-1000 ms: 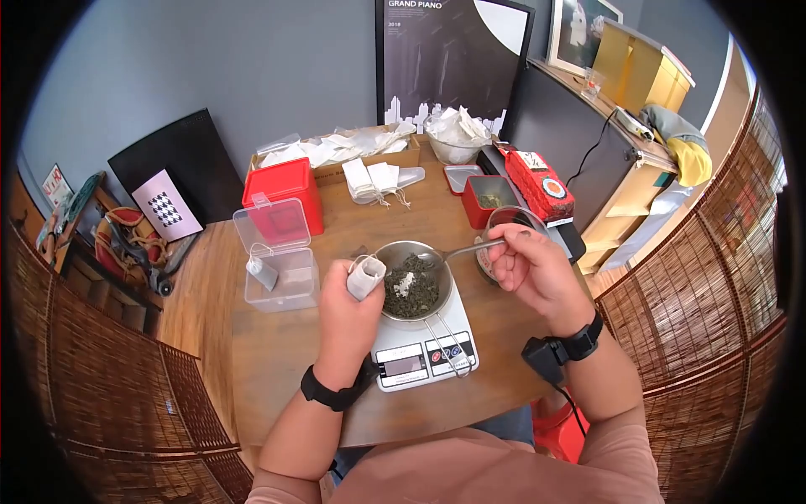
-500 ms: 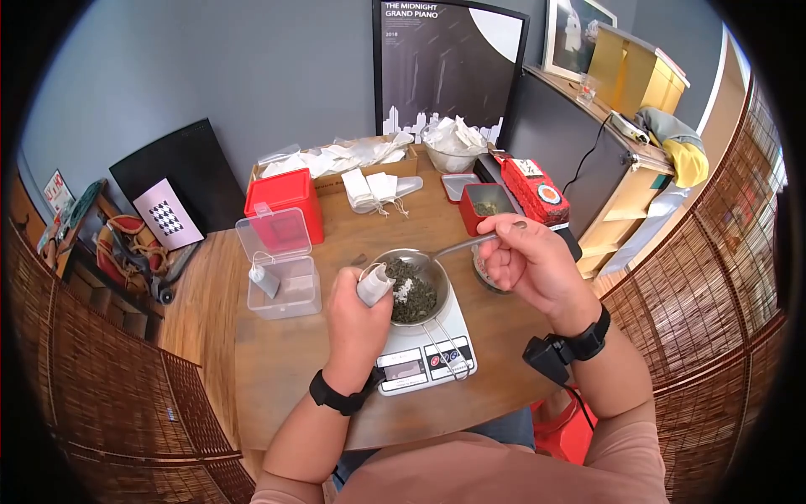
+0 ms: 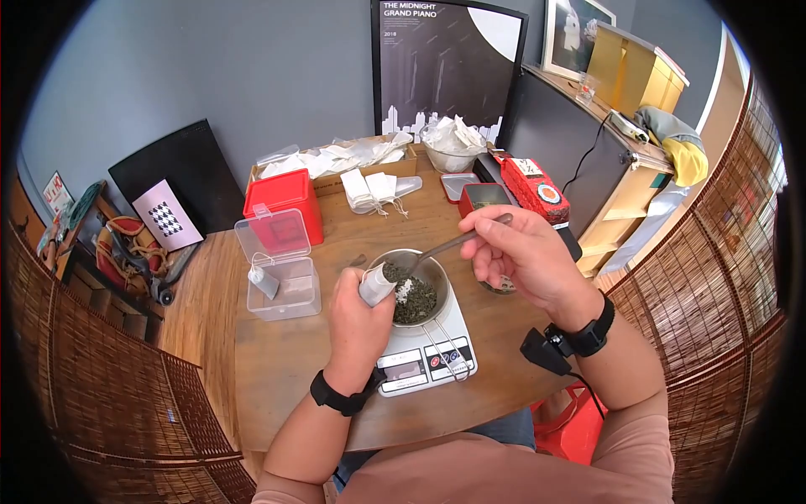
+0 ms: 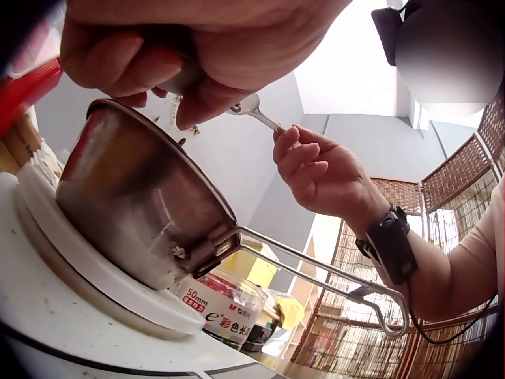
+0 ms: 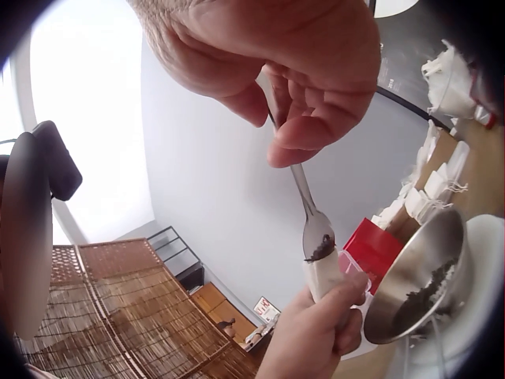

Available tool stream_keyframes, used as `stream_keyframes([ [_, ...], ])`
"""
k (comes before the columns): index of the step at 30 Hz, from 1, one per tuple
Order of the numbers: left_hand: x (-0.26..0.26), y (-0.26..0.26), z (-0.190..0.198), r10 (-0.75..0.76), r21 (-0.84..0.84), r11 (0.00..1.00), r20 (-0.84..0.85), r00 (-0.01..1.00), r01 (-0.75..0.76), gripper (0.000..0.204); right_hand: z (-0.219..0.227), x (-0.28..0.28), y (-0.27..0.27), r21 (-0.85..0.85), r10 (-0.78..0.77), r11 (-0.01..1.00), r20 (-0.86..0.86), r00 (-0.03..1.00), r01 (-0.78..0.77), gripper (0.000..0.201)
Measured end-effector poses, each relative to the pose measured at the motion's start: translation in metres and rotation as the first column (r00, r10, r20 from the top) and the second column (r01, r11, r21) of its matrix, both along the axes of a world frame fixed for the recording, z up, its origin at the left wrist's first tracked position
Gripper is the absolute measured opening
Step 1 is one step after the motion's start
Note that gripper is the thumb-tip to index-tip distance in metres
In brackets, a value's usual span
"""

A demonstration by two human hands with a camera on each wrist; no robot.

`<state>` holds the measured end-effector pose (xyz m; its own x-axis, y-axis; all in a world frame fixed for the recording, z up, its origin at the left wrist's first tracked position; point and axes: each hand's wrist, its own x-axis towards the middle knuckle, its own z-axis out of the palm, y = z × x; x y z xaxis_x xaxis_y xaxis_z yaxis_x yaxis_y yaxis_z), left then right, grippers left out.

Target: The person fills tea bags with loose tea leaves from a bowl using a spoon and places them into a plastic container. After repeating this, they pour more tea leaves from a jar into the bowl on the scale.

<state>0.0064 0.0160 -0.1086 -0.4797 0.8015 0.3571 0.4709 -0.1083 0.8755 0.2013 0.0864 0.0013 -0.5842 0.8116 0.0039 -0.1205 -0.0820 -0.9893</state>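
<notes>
Left end of table [image 3: 504,361]: clear box [image 3: 294,290] near the left edge, lid up, one filled teabag [image 3: 267,284] leaning inside. Red box [image 3: 294,206] right behind it, toward far left corner. Cardboard tray [image 3: 332,181] of white packets along far edge.

Left hand [image 3: 357,328]: fingers curled round a white pouch [image 3: 376,288], gripping it mouth up, at the left side of the steel pan [image 3: 441,281]. Pan sits on the kitchen scale [image 3: 462,336], dark leaves plus some white bits in it, wire handle running toward near edge. Scale is mid-table.

Spoon [image 5: 316,229] slants down leftward, tip at the pouch mouth, dark leaves on it per right wrist view. Right hand [image 3: 525,252] pinches its handle between thumb and fingers, raised right of the pan.

Past that, toward far right corner: red tin [image 3: 480,198], red package [image 3: 537,193] beside it.
</notes>
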Motion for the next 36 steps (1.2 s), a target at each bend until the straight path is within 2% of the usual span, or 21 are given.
stream_keyframes([
  [3, 0.000, 0.000, 0.000, -0.004, -0.005, 1.000, 0.005, 1.000, 0.004, 0.022, 0.008, -0.005, -0.003, 0.071, 0.005, 0.997, 0.060, 0.998, -0.009, 0.021],
  [5, 0.000, 0.001, -0.001, 0.021, 0.010, 1.000, -0.070, 0.997, -0.021, 0.019, 0.016, -0.009, -0.006, 0.109, 0.004, 0.994, 0.093, 0.996, -0.014, 0.020],
  [7, 0.000, 0.001, -0.002, 0.024, 0.015, 1.000, -0.077, 0.997, -0.023, 0.019, 0.025, -0.014, -0.010, 0.216, 0.021, 0.974, 0.195, 0.981, -0.064, 0.019],
  [8, 0.000, 0.002, -0.002, 0.027, 0.021, 0.999, -0.084, 0.996, -0.026, 0.020, 0.028, -0.016, -0.013, 0.215, 0.021, 0.974, 0.194, 0.981, -0.064, 0.019],
  [10, 0.000, 0.001, -0.002, 0.024, 0.018, 1.000, -0.079, 0.997, -0.023, 0.020, 0.032, -0.020, -0.019, 0.337, 0.011, 0.935, 0.278, 0.961, -0.108, 0.015],
  [17, 0.001, 0.001, 0.000, 0.020, 0.026, 0.999, -0.056, 0.998, -0.018, 0.022, 0.044, -0.025, -0.035, 0.484, 0.015, 0.848, 0.384, 0.923, -0.216, 0.015],
  [19, 0.000, 0.001, -0.001, 0.020, 0.031, 0.999, -0.051, 0.998, -0.018, 0.022, 0.048, -0.025, -0.040, 0.570, -0.051, 0.782, 0.464, 0.885, -0.254, 0.015],
  [24, 0.000, 0.000, 0.002, 0.019, 0.060, 0.998, -0.026, 0.999, -0.018, 0.024, 0.048, -0.023, -0.044, 0.606, -0.052, 0.740, 0.482, 0.875, -0.290, 0.015],
  [26, -0.002, -0.001, 0.003, 0.000, 0.037, 0.999, 0.053, 0.999, -0.002, 0.023, 0.049, -0.021, -0.044, 0.626, -0.049, 0.724, 0.466, 0.884, -0.290, 0.016],
  [28, -0.005, -0.003, 0.007, -0.009, 0.013, 1.000, 0.114, 0.993, 0.008, 0.023, 0.050, -0.016, -0.042, 0.675, -0.091, 0.711, 0.368, 0.925, -0.198, 0.017],
  [29, -0.008, -0.003, 0.009, -0.017, -0.006, 1.000, 0.174, 0.985, 0.019, 0.022, 0.048, -0.014, -0.041, 0.599, -0.098, 0.786, 0.365, 0.926, -0.153, 0.018],
  [32, -0.016, -0.003, 0.009, -0.026, 0.002, 1.000, 0.213, 0.977, 0.026, 0.023, 0.019, -0.013, -0.023, 0.522, -0.106, 0.850, 0.304, 0.947, -0.073, 0.016],
  [33, -0.018, -0.003, 0.009, -0.025, 0.001, 1.000, 0.215, 0.976, 0.026, 0.023, 0.008, -0.014, -0.017, 0.444, -0.087, 0.892, 0.343, 0.935, -0.080, 0.017],
  [36, -0.021, -0.002, 0.009, -0.029, -0.011, 0.999, 0.231, 0.972, 0.033, 0.023, -0.032, -0.011, 0.000, 0.471, -0.118, 0.877, 0.411, 0.904, -0.100, 0.017],
])
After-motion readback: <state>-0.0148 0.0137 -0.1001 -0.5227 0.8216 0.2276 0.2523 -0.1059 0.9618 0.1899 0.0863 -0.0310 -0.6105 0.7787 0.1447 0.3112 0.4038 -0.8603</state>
